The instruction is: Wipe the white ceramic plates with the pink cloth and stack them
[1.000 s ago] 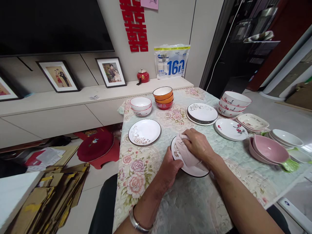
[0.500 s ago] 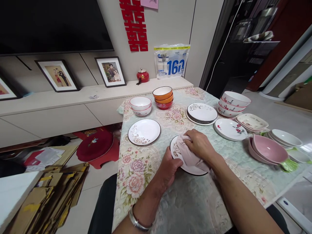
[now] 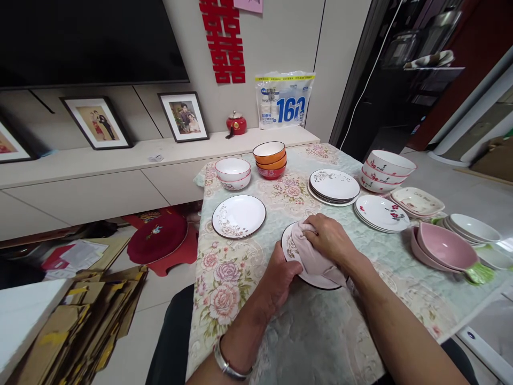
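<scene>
My left hand (image 3: 282, 274) grips the left rim of a white plate (image 3: 289, 247) with a dark edge and a brown floral print, thumb on top. My right hand (image 3: 329, 238) is closed on a pale pink cloth (image 3: 310, 255) and presses it onto the plate's face. The cloth covers much of the plate and hangs over its lower right side. Another plate (image 3: 239, 214) of the same pattern lies flat on the table, up and left of my hands. Beyond my right hand stands a stack of matching plates (image 3: 334, 183).
Orange and red bowls (image 3: 270, 155) and white bowls (image 3: 233, 170) are stacked at the back. To the right are flowered plates (image 3: 380, 213), tall white bowls (image 3: 389, 164), square dishes (image 3: 418, 200) and pink leaf-shaped bowls (image 3: 447, 246). A red stool (image 3: 158, 235) stands left of the floral-clothed table (image 3: 226, 283).
The whole view has shifted very slightly. Both hands keep nearly the same hold on the plate and the cloth, and the other dishes have not moved.
</scene>
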`<move>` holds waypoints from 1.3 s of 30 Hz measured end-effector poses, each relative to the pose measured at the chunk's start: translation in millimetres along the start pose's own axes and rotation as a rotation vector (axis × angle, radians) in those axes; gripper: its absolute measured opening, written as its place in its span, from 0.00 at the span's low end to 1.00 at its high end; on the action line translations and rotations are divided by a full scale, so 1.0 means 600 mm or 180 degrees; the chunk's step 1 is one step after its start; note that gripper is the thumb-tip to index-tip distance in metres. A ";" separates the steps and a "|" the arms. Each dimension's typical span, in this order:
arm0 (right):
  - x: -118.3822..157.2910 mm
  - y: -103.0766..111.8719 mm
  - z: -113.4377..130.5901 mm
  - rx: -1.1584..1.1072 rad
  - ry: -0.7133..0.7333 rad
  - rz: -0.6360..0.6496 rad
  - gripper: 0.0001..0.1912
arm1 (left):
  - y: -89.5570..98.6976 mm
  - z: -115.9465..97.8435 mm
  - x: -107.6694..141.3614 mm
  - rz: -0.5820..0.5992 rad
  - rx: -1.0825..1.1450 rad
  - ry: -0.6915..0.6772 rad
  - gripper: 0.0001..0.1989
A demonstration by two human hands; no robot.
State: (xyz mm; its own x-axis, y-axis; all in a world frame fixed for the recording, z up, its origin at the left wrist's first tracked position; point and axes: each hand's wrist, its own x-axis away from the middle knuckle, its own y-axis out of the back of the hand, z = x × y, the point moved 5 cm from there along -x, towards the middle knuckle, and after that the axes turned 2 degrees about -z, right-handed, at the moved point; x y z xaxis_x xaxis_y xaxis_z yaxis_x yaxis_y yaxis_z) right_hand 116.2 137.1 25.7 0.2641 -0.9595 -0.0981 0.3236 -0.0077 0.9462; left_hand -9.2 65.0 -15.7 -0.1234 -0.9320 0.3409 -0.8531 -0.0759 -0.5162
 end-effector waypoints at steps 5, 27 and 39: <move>0.010 -0.008 0.043 -0.0634 0.0831 0.0142 0.13 | -0.003 -0.002 0.002 0.0166 -0.0066 -0.0145 0.33; -0.004 0.000 -0.001 -0.0864 0.0199 -0.0054 0.13 | 0.003 0.005 -0.004 0.0037 -0.0074 0.0003 0.40; -0.004 -0.005 0.002 -0.0552 0.0210 0.0064 0.12 | 0.009 0.010 -0.006 -0.0079 -0.0105 -0.0159 0.34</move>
State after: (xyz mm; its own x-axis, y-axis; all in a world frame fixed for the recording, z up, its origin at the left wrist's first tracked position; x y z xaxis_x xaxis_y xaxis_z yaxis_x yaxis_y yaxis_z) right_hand 113.4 138.7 23.4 0.3292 -0.9384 -0.1051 0.4678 0.0654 0.8814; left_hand -10.3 65.9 -24.7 -0.0773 -0.9465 0.3132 -0.8719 -0.0881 -0.4817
